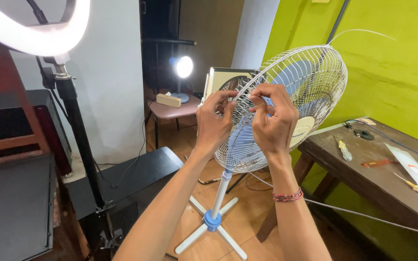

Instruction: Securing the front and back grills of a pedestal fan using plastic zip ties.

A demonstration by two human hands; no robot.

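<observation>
A white pedestal fan stands on the floor in front of me, with a round wire cage (315, 72), blue blades (298, 79) inside and a cross-shaped base with a blue collar (212, 221). My left hand (212, 123) and my right hand (273, 118) both pinch the rim of the wire cage at its near left edge, fingertips close together on the wires. A red braided band circles my right wrist (287, 195).
A dark wooden table (383, 179) stands at the right, bearing screwdrivers (345, 151), a red-handled tool (376, 163) and papers. A ring light on a black stand (76, 125) rises at the left beside black boxes (126, 179). A small table with a lamp (182, 67) sits behind.
</observation>
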